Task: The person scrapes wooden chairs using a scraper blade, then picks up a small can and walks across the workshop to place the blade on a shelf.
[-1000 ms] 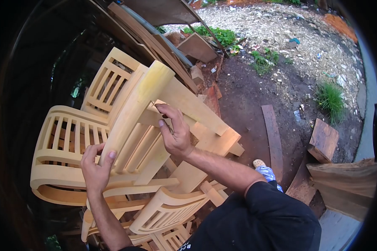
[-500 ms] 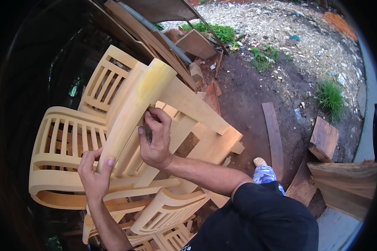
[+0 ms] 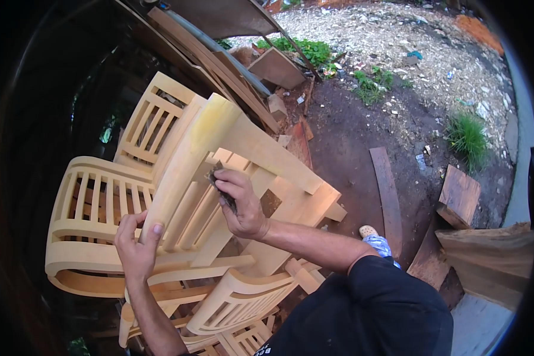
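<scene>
My right hand (image 3: 245, 204) is closed around a dark, worn, folded piece of sandpaper (image 3: 226, 197), with the fingers pinching its upper end. It is just beside the pale wooden chair (image 3: 181, 157), over the slats on the inner side of its thick top rail. Whether the sandpaper touches the wood is unclear. My left hand (image 3: 135, 244) wraps the lower end of that rail, thumb on the near face and fingers over the far side. A yellowish patch (image 3: 215, 121) marks the rail's upper end.
More slatted pale chairs stand close by, one to the left (image 3: 95, 222) and one below (image 3: 243, 299). Boards (image 3: 213, 65) lean at the back. A brown plank (image 3: 387, 199) and wood blocks (image 3: 458, 193) lie on the dirt at the right.
My right hand has moved off the rail, toward the lower right, and shows more of the sandpaper. My left hand keeps its hold on the rail.
</scene>
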`<state>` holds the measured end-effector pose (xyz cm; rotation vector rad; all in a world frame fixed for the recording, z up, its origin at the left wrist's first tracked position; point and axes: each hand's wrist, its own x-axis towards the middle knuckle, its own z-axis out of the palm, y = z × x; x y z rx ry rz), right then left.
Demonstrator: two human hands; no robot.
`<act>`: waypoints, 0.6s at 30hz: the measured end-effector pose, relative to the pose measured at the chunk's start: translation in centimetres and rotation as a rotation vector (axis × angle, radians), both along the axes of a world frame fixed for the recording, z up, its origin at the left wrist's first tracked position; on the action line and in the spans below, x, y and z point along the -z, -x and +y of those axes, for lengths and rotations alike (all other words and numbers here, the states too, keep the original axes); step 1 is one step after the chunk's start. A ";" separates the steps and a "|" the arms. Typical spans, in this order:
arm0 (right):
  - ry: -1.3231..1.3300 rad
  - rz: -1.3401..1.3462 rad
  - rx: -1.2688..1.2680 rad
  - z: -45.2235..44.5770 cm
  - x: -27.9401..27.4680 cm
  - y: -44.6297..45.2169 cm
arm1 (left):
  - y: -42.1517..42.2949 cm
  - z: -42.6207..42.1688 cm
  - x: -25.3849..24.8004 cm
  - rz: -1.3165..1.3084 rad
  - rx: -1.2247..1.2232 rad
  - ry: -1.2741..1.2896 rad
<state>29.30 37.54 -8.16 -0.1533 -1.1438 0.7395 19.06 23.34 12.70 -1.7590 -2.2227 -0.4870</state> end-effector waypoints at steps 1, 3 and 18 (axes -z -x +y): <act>0.040 0.014 -0.024 0.1 -0.3 -0.4 | -0.1 0.0 0.0 0.002 -0.002 0.001; 0.125 0.044 -0.072 0.5 -0.8 -0.9 | -0.2 0.0 -0.1 0.004 -0.002 0.007; -0.009 0.045 -0.067 0.2 -1.7 0.1 | -0.5 0.2 0.0 0.020 -0.020 0.013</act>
